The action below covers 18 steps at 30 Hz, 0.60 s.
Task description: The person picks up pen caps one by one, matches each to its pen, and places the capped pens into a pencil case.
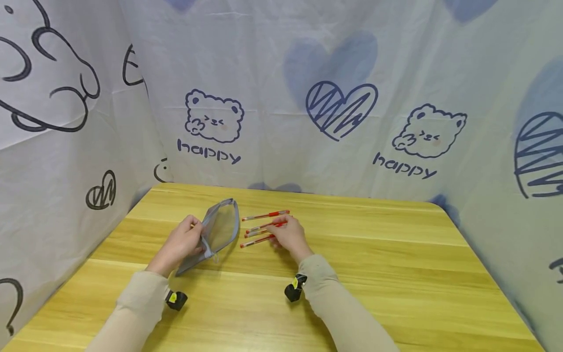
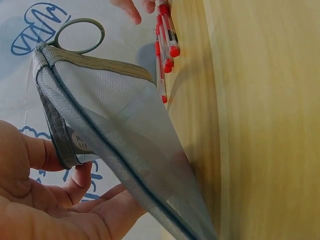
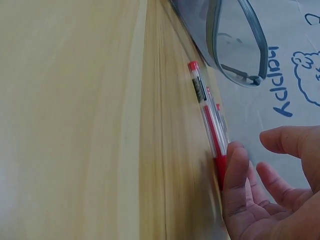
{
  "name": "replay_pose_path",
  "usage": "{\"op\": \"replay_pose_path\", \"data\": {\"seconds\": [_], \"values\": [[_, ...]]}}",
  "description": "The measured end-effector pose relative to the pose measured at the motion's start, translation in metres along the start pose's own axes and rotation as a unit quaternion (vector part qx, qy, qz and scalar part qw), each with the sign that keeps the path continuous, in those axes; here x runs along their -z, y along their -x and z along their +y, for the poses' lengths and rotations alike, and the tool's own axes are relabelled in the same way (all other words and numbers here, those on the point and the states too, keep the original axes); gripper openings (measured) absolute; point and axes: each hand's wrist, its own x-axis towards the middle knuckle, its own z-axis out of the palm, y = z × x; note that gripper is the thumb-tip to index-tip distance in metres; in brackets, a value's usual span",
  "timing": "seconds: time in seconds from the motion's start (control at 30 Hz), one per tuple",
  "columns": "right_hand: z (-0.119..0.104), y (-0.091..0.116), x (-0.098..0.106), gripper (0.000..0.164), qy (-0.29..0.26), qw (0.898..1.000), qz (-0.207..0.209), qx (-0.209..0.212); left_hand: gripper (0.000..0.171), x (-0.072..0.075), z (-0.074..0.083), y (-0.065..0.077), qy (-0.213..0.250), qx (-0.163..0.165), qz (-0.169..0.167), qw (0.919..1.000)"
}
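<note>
A grey-blue mesh pouch [image 1: 222, 227] stands tilted on the left part of the table, its mouth gaping toward the pens. My left hand [image 1: 178, 243] pinches the pouch's edge between thumb and fingers. A loop [image 2: 102, 36] sticks out from a corner of the pouch in the left wrist view. Several red-capped clear pens [image 1: 256, 241] lie side by side to the right of the pouch. Over their right ends is my right hand [image 1: 291, 238]. In the right wrist view its thumb and fingers are apart, and a fingertip is beside the nearest pen [image 3: 207, 112].
The wood-grain table [image 1: 396, 264] has its far edge against a white cloth [image 1: 272, 146] printed with hearts and bears. More cloth hangs on the left and right sides. A small black camera [image 1: 293, 289] is strapped on the right wrist, another camera [image 1: 177, 300] on the left.
</note>
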Motion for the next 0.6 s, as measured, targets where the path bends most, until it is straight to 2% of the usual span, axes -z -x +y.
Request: {"op": "replay_pose_path", "data": {"seconds": [0.3, 0.6], "values": [[0.0008, 0.0013, 0.0071, 0.022, 0.005, 1.0, -0.005, -0.004, 0.029, 0.0002, -0.0016, -0.0026, 0.003, 0.0, -0.001, 1.0], [0.0033, 0.0009, 0.011, 0.022, 0.045, 0.998, -0.02, -0.025, 0.03, 0.0005, -0.0024, -0.003, 0.0, -0.002, -0.004, 1.0]]}}
